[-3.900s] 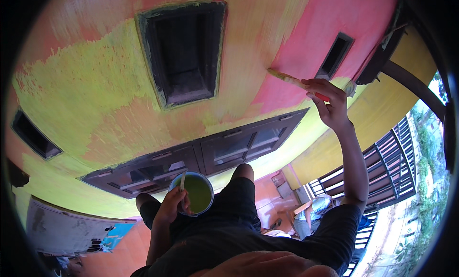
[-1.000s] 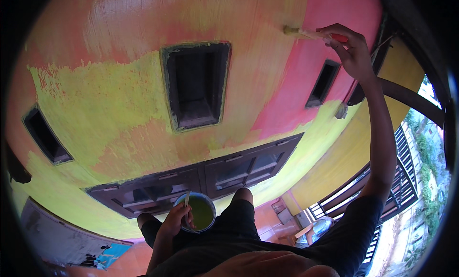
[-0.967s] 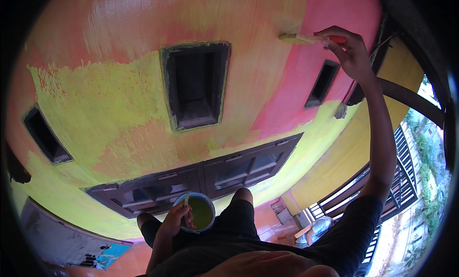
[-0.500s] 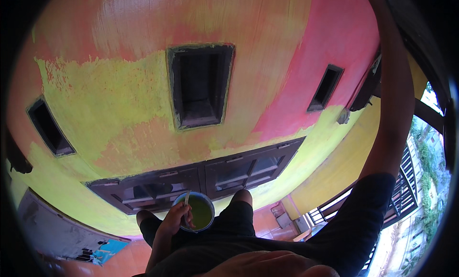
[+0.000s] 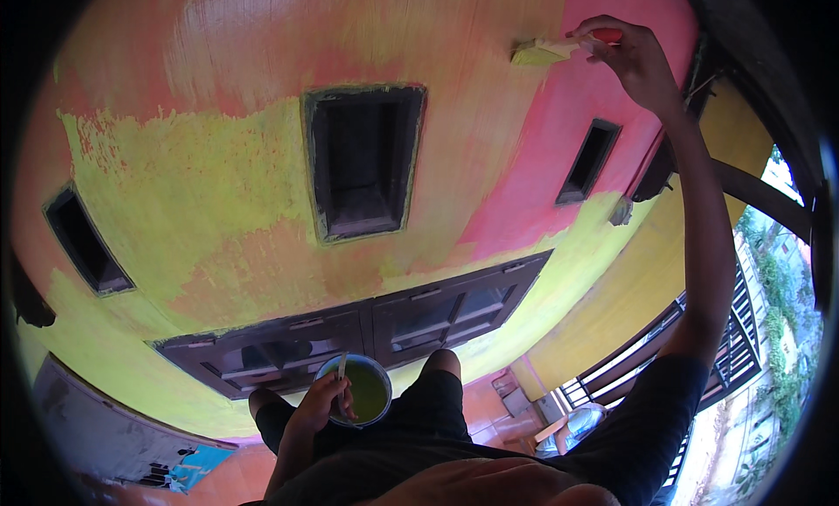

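Note:
My right hand, raised at the upper right, is closed round the handle of a paintbrush. The handle ends in red, and yellow-green paint coats the bristles, which point left at the painted wall; whether they touch it I cannot tell. Low in front of my body, my left hand grips the near left rim of a round paint bucket. Yellow-green paint lies inside the bucket. A thin pale strip rises beside those fingers, perhaps a stick or the bucket's handle. The wall shows patches of orange, yellow-green and pink.
A dark recessed vent opening sits mid-wall, with a smaller one to its right and another at the left. Below runs a dark-framed window. A railing stands at the right, with greenery beyond.
My right hand has come down into view from beyond the upper edge, bringing the paintbrush up to the wall. My left hand stays on the bucket.

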### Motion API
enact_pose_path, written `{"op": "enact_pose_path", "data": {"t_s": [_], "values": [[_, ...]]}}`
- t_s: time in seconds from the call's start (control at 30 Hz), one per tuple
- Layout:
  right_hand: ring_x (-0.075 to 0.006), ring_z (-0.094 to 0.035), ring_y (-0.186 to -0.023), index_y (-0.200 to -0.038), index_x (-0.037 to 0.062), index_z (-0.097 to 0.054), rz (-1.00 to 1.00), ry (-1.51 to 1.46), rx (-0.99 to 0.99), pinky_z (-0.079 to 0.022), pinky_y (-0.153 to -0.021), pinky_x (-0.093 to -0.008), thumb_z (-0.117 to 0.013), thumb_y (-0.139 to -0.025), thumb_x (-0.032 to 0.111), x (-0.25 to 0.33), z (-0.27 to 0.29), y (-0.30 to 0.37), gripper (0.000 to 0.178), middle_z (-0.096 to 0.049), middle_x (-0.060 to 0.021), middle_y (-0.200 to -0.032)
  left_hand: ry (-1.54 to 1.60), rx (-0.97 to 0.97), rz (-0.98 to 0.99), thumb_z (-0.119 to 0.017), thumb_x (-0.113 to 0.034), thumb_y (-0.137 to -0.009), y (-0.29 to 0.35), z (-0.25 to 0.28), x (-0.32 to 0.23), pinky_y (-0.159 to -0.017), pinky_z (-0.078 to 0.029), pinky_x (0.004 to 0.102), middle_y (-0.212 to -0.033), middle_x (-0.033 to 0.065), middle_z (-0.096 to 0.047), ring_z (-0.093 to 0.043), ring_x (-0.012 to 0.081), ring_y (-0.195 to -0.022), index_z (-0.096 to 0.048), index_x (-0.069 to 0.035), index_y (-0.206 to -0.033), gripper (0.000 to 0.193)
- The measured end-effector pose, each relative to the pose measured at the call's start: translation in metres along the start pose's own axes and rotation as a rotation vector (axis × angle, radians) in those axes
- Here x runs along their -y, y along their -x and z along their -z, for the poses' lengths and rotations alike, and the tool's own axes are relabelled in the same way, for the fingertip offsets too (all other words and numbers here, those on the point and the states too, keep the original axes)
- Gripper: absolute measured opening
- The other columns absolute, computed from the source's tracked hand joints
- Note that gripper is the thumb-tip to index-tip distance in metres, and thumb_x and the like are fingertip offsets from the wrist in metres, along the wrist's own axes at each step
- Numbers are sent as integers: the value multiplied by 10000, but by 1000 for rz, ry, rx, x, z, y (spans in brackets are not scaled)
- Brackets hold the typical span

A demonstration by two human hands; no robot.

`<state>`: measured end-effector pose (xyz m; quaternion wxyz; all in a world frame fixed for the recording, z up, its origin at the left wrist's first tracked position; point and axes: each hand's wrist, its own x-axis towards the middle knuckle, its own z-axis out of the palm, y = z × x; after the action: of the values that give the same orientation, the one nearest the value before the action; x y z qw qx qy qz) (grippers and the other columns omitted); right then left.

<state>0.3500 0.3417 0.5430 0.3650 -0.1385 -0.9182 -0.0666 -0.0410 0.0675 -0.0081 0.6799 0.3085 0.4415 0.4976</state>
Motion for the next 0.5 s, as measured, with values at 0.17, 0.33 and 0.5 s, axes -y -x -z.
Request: {"op": "enact_pose_path", "data": {"t_s": [0.17,0.33,0.5], "values": [[-150,-697,-952,-1144,19,-678,107,99,-345,-609,-796,-317,-614,-1039,125,-25,75,-87,163,-723,-54,-1001,1,-17,-16,-515,-250,-1063,0,-1,1,-646,-598,401,-718,79,-589,-675,255,-629,-548,-45,-1090,209],[-157,-697,-944,-1158,26,-677,264,122,-642,-612,-775,-311,-616,-1042,134,-32,126,-156,170,-715,-50,-1008,7,-33,-30,-513,-252,-1064,2,-2,3,-640,-592,394,-728,82,-596,-673,253,-634,-546,-42,-1090,215],[-134,-681,-938,-1175,22,-674,263,161,-545,-605,-771,-298,-616,-1039,106,-33,95,-128,170,-712,-44,-1020,-10,-28,-38,-510,-248,-1065,1,1,4,-638,-591,392,-726,82,-597,-671,254,-629,-545,-39,-1092,214]]}}
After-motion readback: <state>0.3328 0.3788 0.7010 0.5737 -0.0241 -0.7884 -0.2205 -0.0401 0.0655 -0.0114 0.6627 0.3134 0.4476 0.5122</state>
